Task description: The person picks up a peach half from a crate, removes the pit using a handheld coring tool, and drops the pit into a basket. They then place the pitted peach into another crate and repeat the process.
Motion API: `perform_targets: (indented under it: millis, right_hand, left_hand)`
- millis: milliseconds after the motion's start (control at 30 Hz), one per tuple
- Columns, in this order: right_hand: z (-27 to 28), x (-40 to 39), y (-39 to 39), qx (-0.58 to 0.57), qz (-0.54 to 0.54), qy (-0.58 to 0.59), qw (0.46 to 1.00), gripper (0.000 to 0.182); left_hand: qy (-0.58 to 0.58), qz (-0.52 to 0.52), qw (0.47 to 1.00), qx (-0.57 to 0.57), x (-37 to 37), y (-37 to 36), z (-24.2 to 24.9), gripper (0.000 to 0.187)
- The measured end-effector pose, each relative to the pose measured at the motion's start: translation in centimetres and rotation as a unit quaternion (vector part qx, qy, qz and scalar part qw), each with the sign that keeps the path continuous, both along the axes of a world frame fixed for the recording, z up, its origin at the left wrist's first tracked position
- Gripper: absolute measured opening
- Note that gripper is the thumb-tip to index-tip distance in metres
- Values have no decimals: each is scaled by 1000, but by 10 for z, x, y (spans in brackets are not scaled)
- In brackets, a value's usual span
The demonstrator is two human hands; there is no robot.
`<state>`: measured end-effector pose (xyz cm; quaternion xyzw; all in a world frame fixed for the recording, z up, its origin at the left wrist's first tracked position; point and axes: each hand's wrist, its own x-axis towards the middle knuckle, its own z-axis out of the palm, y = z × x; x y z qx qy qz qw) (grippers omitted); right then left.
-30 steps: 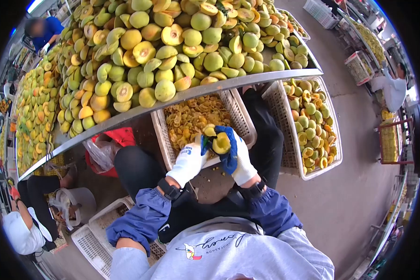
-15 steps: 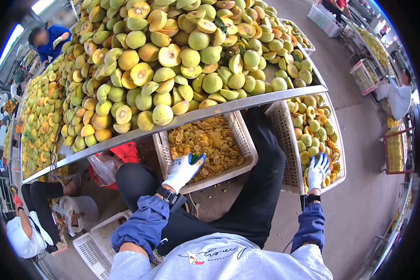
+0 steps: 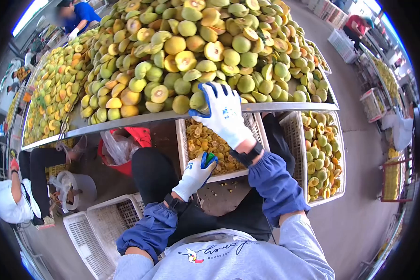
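In the head view, my right hand (image 3: 221, 112), in a white glove with blue fingers, reaches the front edge of the metal-rimmed table (image 3: 284, 107). Its thumb and fingers curve around a greenish peach (image 3: 199, 101) at the foot of the pile. My left hand (image 3: 197, 173), gloved the same way, is closed on a small green object (image 3: 210, 157); most of it is hidden by the fingers. That hand hovers over the near side of a white crate (image 3: 181, 140) of yellow peach pieces (image 3: 203, 140), between my knees.
Whole and cut peaches (image 3: 182, 60) heap high on the table. Right of my leg stands a crate (image 3: 294, 140) filled with peach halves. Stacked crates (image 3: 98, 224), a white bucket (image 3: 81, 191) and a red bag (image 3: 142, 135) lie left. A person in blue (image 3: 81, 16) works across the table.
My right hand has left the right-hand crate and moved up and left to the peach pile. My left hand stays over the middle crate with the green object. The view has shifted.
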<state>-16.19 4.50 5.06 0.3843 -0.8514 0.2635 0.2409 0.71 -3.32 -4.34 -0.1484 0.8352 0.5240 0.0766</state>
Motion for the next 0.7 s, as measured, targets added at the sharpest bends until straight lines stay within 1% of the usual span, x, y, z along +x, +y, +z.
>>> perform_targets:
  millis: [33, 67, 133, 167, 200, 233, 267, 300, 333, 367, 400, 467, 500, 533, 567, 600, 633, 667, 700]
  right_hand:
    - [-3, 2, -7, 53, -24, 22, 998, 65]
    - [-7, 1, -11, 56, -20, 26, 998, 65]
    - [-12, -5, -9, 26, -21, 51, 998, 64]
    - [-8, -3, -4, -26, -6, 17, 999, 63]
    - [-1, 2, 4, -78, 30, -25, 996, 60]
    - [7, 13, 17, -204, 116, -247, 940, 59]
    - [13, 25, 30, -315, 189, -452, 813, 58]
    - [8, 29, 40, -403, 277, -554, 674, 59]
    - [0, 36, 50, -475, 330, -619, 532, 61]
    - [-6, 46, 61, -496, 321, -652, 475, 60]
    - [-10, 57, 71, -516, 312, -681, 415, 60]
    - [-12, 77, 87, -518, 279, -705, 395, 61]
    - [-16, 82, 92, -527, 267, -703, 395, 61]
    - [-21, 88, 96, -538, 255, -701, 393, 62]
    - [-24, 92, 98, -560, 246, -696, 377, 60]
    - [-25, 96, 99, -562, 245, -696, 375, 60]
    - [-26, 100, 100, -575, 238, -683, 383, 60]
    - [-28, 105, 101, -589, 231, -669, 390, 60]
    - [-32, 108, 100, -604, 232, -650, 399, 59]
  left_hand:
    - [66, 42, 996, -37, 8, 0, -11, 32]
    - [70, 47, 996, -34, 11, -3, -5, 32]
    - [25, 89, 996, -15, 15, -7, 16, 39]
    - [-6, 109, 993, 52, 16, -9, 18, 37]
    - [58, 129, 987, 73, 19, -10, 32, 35]
    - [73, 118, 989, 59, 19, -15, 26, 34]
    - [86, 106, 990, 45, 21, -19, 17, 34]
    - [150, 104, 981, 63, 18, -17, 27, 35]
    - [96, 101, 978, 153, 23, -15, 40, 38]
    - [106, 77, 980, 150, 21, -12, 57, 38]
    - [117, 53, 981, 146, 18, -7, 64, 37]
    - [188, 8, 975, 115, 12, 7, 62, 33]
    - [150, -19, 988, 35, 10, 13, 83, 31]
    - [212, 1, 977, -17, 11, 24, 71, 34]
    - [214, -11, 976, -45, 13, 32, 71, 36]
    - [219, -23, 973, -74, 13, 37, 71, 39]
    - [250, -30, 960, -122, 14, 41, 61, 45]
    - [247, -33, 961, -122, 17, 46, 61, 45]
    - [224, -32, 963, -146, 18, 51, 62, 48]
